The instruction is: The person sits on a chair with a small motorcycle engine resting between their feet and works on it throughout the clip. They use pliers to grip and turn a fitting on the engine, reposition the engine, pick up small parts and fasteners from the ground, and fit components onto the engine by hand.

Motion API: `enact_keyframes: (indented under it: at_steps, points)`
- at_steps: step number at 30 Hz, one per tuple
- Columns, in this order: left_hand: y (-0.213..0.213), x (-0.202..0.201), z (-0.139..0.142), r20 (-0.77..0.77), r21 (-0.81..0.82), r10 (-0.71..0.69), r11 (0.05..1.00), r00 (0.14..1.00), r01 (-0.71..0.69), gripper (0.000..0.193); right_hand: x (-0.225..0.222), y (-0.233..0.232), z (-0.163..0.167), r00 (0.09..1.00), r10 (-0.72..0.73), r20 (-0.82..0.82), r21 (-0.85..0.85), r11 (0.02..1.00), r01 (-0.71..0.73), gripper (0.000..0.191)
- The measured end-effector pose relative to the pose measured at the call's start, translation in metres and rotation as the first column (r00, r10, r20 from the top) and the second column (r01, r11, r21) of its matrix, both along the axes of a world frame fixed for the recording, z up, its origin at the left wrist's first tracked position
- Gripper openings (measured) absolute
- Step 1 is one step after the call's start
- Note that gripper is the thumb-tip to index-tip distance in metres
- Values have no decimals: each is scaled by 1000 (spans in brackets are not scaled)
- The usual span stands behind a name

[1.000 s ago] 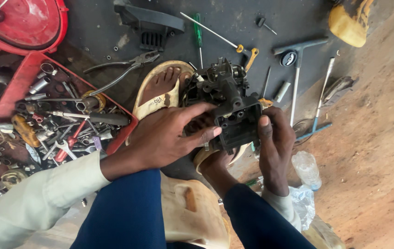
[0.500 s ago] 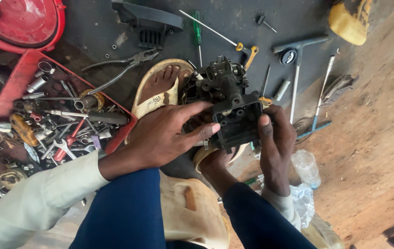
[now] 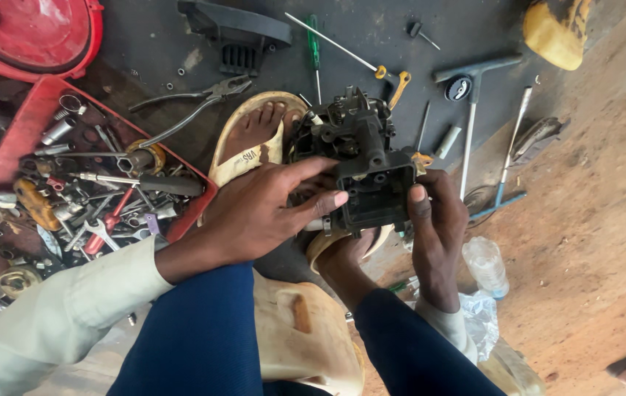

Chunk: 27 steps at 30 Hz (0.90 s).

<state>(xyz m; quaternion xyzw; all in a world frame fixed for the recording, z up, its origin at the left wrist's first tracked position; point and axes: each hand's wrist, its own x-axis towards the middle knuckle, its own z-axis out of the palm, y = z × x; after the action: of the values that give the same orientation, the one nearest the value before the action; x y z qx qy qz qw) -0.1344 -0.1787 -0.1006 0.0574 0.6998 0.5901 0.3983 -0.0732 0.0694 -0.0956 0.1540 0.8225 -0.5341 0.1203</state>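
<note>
Holding steady is the story here: the black carburetor body (image 3: pixel 360 165) sits in the same spot as a second ago, open box-shaped chamber facing up, and neither hand has let go or shifted much. So whatever is being worked on inside that chamber looks like it's still mid-step, nothing removed or added that I can spot.

The left hand (image 3: pixel 269 213) is wrapped on its near-left side, fingertips pressed on the chamber's rim. The right hand (image 3: pixel 434 235) is clamped on the right edge, thumb on top.

Just beyond the left hand there's a foot in a tan sandal (image 3: pixel 250 150) with a small printed strap marking. Farther left of it, a red tray (image 3: pixel 27 139) stuffed with sockets and spanners, pliers (image 3: pixel 195 99) lying at its far edge. Past the carburetor, a green-handled screwdriver (image 3: pixel 314 48) and a T-handle wrench (image 3: pixel 470 110) on the dark floor. Near the right wrist, a clear plastic bottle (image 3: pixel 485 264) and crumpled plastic bag (image 3: pixel 478 323), no label readable.
</note>
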Motion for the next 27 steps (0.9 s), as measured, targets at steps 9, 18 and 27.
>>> enact_keyframes:
  at_steps: [9,18,27]
  points:
    - [4,-5,4,10,-86,-32,996,999,33,53,1,3,-2,1000,20,-2,87,996,-20,33]
    - [3,-2,-2,-50,11,36,999,998,-35,45,-13,8,-6,998,55,35,36,998,-56,25]
    - [5,-8,2,50,-86,98,992,994,-94,42,-22,13,-4,993,74,96,66,995,-80,19]
